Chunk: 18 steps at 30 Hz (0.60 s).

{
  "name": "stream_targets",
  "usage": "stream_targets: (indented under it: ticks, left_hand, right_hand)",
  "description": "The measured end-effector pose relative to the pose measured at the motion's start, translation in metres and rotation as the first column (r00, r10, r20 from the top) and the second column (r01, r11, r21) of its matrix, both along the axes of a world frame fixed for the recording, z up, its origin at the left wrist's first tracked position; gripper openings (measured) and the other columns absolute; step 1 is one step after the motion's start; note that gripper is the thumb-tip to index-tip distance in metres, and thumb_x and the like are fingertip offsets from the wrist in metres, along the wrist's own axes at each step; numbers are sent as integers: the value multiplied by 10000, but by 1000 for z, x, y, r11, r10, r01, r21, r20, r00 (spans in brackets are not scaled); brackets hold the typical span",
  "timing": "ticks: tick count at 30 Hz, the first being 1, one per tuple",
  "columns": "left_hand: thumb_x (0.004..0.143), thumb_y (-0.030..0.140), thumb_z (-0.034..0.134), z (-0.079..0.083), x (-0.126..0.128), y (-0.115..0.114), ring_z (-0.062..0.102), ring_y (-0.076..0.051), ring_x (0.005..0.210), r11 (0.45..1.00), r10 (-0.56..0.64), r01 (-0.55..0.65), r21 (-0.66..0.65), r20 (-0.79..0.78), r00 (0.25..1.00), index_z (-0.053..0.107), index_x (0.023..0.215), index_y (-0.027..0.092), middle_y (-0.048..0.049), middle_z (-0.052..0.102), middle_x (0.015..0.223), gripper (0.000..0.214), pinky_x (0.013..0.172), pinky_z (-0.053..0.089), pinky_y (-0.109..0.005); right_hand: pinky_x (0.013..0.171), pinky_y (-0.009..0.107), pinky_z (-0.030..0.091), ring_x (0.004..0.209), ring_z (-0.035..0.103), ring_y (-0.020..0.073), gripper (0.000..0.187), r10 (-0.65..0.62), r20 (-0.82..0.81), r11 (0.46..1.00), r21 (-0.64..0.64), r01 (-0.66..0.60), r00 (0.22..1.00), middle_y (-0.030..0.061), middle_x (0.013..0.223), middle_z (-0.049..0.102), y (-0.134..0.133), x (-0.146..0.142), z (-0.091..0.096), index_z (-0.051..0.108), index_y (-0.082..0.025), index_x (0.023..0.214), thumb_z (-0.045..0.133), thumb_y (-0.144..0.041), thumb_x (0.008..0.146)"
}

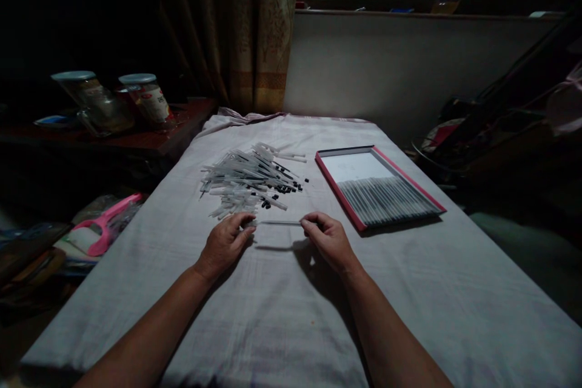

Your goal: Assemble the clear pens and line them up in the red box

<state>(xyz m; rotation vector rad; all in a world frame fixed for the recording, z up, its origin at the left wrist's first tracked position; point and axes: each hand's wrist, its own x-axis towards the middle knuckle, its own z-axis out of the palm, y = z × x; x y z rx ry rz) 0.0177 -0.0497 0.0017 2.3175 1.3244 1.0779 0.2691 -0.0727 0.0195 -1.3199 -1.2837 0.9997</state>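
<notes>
While the right hand [328, 239] pinches one end of a slim clear pen [279, 222] between thumb and fingertips, the left hand [226, 242] is at the pen's other end, thumb and forefinger curled nearly together; a small pale piece seems to show at the left fingertips, but I cannot tell whether they grip it or the pen itself. The pen lies level between the two hands, just above the tablecloth [282, 315], and its shadow falls on the cloth nearer the wearer; just beyond the left hand spreads a loose heap of translucent pen parts [236, 176], dark refills among them; small black plugs [284, 189] are scattered along its right side. To the right of the heap, beyond the right hand, a shallow box with pink-red sides [339, 191] lies open; a row of pens [386, 200] lies side by side across its near part, and its white floor shows at the far part. Left of the table, two lidded jars [152, 100] and a glass jug [107, 112] stand on a dark reddish side table [182, 133]; at the back hangs a patterned brown curtain [268, 24], beside a pale wall [354, 54].
</notes>
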Motion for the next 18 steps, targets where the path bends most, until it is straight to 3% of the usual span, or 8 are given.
stream_targets:
  ticks: [13,18]
  left_hand:
    - [917,289,582,1,4,-5,683,-191,888,996,-88,88,-8,25,996,687,1020,208,-58,741,955,168,831,540,-320]
    - [905,297,602,3,5,-7,681,-177,802,990,-121,121,-65,9,993,703,988,212,-43,743,882,156,753,539,-293]
  right_hand:
    - [457,223,351,499,461,108,262,57,49,998,-42,-55,997,-22,568,546,-1,-2,-2,674,-172,717,618,-426,745]
    - [463,231,405,481,525,126,264,276,59,953,-146,-266,959,-3,577,631,-3,2,-7,765,-156,850,613,-361,784]
